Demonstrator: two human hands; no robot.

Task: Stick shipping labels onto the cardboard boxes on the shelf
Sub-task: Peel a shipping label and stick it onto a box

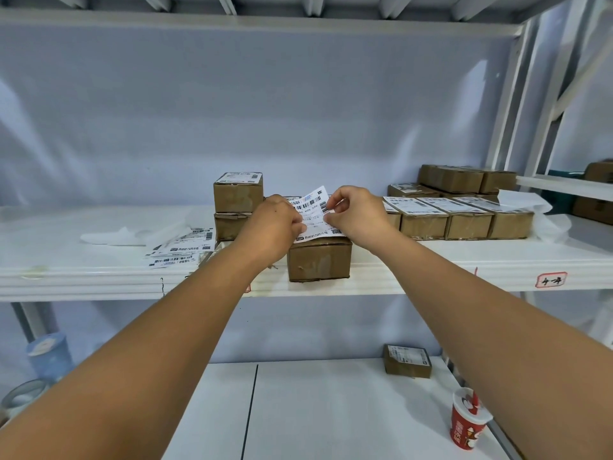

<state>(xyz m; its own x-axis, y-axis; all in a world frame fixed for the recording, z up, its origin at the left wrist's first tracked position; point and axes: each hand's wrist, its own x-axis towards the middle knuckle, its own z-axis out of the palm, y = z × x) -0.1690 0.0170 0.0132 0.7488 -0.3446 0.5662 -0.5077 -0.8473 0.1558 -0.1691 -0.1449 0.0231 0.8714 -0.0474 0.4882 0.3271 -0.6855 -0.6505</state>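
Shipping label (315,212) is held just above the front box (318,260), tilted up toward the back, barcode side facing the camera. Its lower edge is seen at the box top; whether it is stuck down cannot be told.

Left hand (275,224) is placed at the label's left edge, fingers curled and pinching the paper. Right hand (358,210) is placed at the right edge, the paper pinched between thumb and forefinger, the other fingers curled loosely.

The front box is set at the front lip of the white shelf (431,260), its top not yet labelled.

Left of the front box and slightly behind it, a stack of boxes (238,194) is seen, the top one already labelled. Further left of the front box, loose labels (182,247) are spread flat on the shelf, with a white paper strip (112,235) beyond them.

Right of the front box, a row of labelled boxes (464,217) is lined up, with more boxes (464,179) piled behind that row.

Below and right of the front box, a small labelled box (407,360) and a red cup (467,423) are seen on a lower white surface. A red-framed tag (550,279) is fixed to the shelf edge, well right of the front box.
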